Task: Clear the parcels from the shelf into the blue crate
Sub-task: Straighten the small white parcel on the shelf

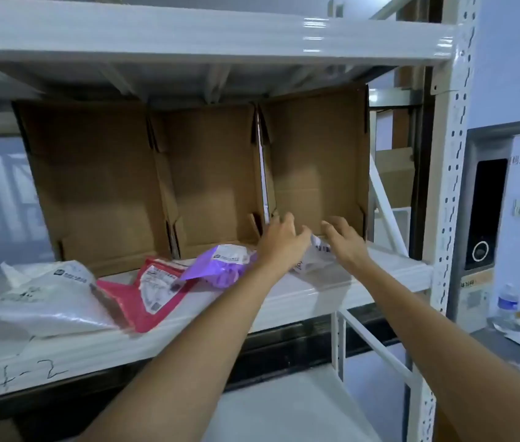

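From the head camera we see our left hand (279, 240) and right hand (346, 242) reaching over the white metal shelf (284, 301), fingers spread, at either end of a translucent grey plastic parcel (316, 263); whether they grip it we cannot tell. Left of it lie a purple poly mailer (217, 266), a crimson poly mailer (153, 291) and a white woven-plastic parcel (45, 298). Brown cardboard boxes (214, 180) stand behind.
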Tool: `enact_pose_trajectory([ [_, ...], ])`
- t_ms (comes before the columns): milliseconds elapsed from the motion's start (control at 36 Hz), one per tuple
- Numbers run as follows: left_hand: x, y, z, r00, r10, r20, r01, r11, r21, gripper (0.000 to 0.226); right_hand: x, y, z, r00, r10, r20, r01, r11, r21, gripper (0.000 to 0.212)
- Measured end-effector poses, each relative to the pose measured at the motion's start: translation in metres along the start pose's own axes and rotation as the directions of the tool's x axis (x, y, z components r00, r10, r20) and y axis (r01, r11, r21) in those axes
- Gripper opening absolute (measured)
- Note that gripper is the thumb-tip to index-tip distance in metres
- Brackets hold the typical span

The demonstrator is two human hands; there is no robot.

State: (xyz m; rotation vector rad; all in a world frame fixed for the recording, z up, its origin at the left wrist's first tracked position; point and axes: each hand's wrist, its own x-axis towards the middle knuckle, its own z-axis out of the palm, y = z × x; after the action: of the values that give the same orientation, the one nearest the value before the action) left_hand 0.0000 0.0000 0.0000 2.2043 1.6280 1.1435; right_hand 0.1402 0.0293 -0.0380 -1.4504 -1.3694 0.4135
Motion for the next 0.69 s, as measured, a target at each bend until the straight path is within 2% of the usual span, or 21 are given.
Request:
enact_pose_trajectory([
  [83,0.009,0.003,0.019,0.984,-0.150,0.091,0.151,0.989,-0.002,0.045,0.004,0.000,0.005,0.998,0.040,0.040,-0.039,0.999,-0.036,0.051],
  [167,0.012,-0.004,0.031,0.950,-0.279,0.138,0.289,0.956,-0.057,0.056,0.000,-0.003,0.008,0.991,0.028,0.133,-0.016,0.996,-0.092,0.043],
  [278,0.014,-0.009,0.041,0.938,-0.321,0.134,0.335,0.937,-0.103,0.056,-0.008,0.000,0.007,0.984,-0.014,0.177,0.034,0.993,-0.112,0.039],
  [417,0.008,-0.011,0.047,0.949,-0.302,0.089,0.313,0.936,-0.163,0.061,-0.018,0.003,0.010,0.978,-0.054,0.201,0.076,0.992,-0.105,0.042],
  [556,-0.003,-0.010,0.044,0.957,-0.290,-0.001,0.273,0.904,-0.328,0.048,-0.025,0.008,0.014,0.979,-0.119,0.164,0.129,0.990,-0.056,0.033],
  [583,-0.005,-0.010,0.043,0.958,-0.285,-0.021,0.259,0.898,-0.356,0.046,-0.026,0.008,0.014,0.979,-0.133,0.156,0.139,0.990,-0.031,0.027],
  [694,-0.020,-0.011,0.036,0.964,-0.243,-0.108,0.175,0.887,-0.428,0.043,-0.033,0.003,0.009,0.984,-0.162,0.074,0.153,0.982,0.107,0.028],
])
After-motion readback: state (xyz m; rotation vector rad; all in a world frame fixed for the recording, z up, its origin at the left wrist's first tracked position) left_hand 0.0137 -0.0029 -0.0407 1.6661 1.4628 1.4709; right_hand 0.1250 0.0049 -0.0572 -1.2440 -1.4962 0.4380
